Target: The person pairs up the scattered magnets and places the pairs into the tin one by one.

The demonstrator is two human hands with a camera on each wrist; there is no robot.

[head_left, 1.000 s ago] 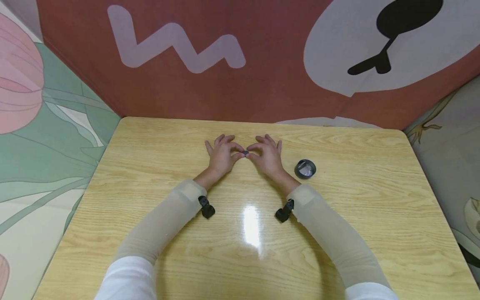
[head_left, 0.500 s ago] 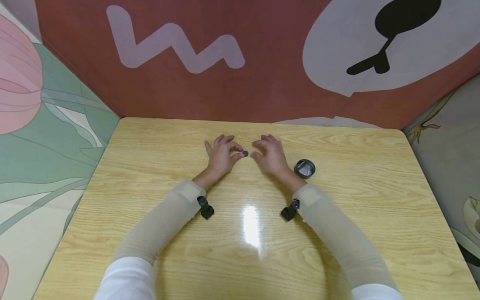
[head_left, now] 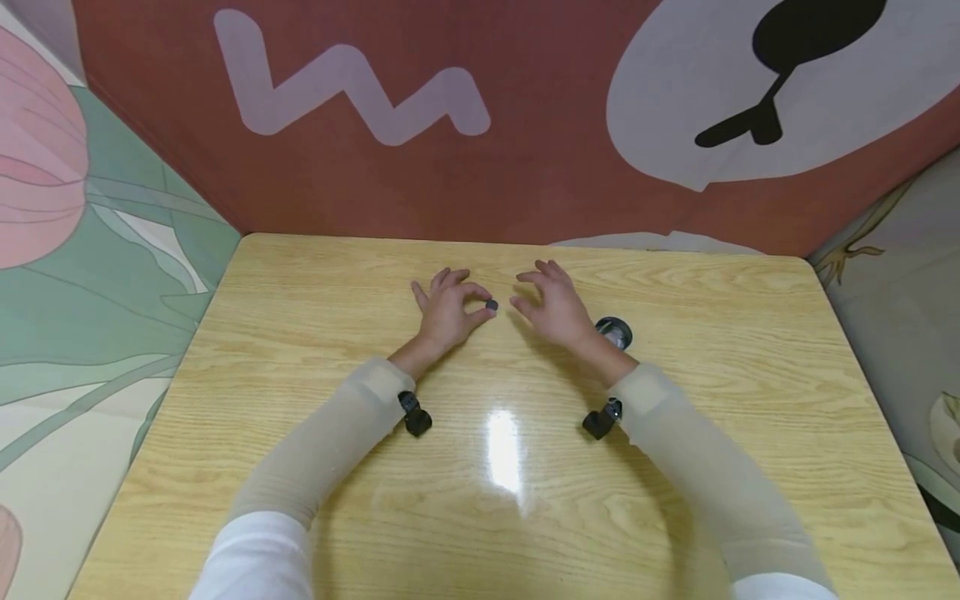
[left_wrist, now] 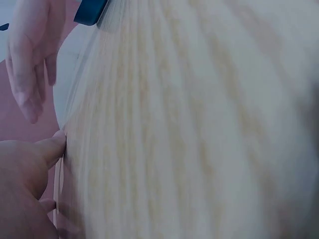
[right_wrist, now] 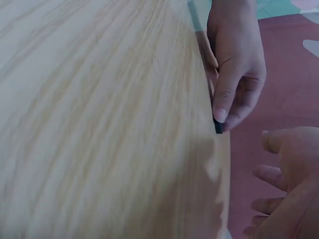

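Observation:
Between thumb and index finger, my left hand (head_left: 444,317) pinches a small dark round piece (head_left: 492,305) at the table's middle. In the right wrist view that dark piece (right_wrist: 218,127) shows edge-on under the left thumb; its kind cannot be made out. My right hand (head_left: 558,310) hovers just right of it, fingers spread and holding nothing. Behind the right wrist stands a small round dark-rimmed container (head_left: 617,331), partly covered by the forearm, with something pale inside. The left wrist view catches only the container's dark side (left_wrist: 90,12) at the top.
The wooden table (head_left: 375,500) carries a bright light reflection near its middle. A reddish printed wall (head_left: 525,183) rises behind its far edge, and patterned walls flank both sides. Small black cameras (head_left: 417,419) hang from both wrists.
My right hand has let go of the dark piece and drawn away to the right, its forearm now overlapping the container. My left hand stays in place, still pinching the piece.

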